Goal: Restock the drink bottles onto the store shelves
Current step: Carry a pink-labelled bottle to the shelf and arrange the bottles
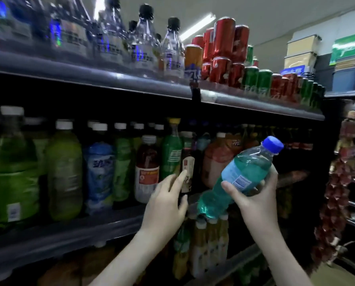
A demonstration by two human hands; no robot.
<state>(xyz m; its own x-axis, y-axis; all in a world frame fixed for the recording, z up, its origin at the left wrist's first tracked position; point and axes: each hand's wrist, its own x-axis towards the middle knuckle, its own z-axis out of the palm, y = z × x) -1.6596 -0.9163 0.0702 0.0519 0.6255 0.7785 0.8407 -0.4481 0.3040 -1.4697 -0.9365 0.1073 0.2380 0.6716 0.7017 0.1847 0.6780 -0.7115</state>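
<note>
— What's in the right hand (259, 199)?
— A clear plastic bottle of turquoise drink with a blue cap (242, 174). Fingers and thumb are wrapped round its middle, over the pale blue label. It's tilted, cap up to the right and base down to the left. It's in the air in front of the dark middle shelf (69, 234), standing on nothing.
— And the left hand (166, 203)?
— Holding nothing. The fingers are fairly straight and spread, reaching at a dark bottle with a pale label (188, 168) on that shelf, just left of the turquoise one. One fingertip lies over the label; whether it touches, I can't tell.
— What else is on that row?
— Green bottles with white caps (63, 172) far left, and a brown bottle with a red and white label (146, 172) near the hand. The top shelf (131, 83) has clear bottles with black caps (171, 52) on the left, red cans (224, 58) and green cans (255, 79) on the right.
</note>
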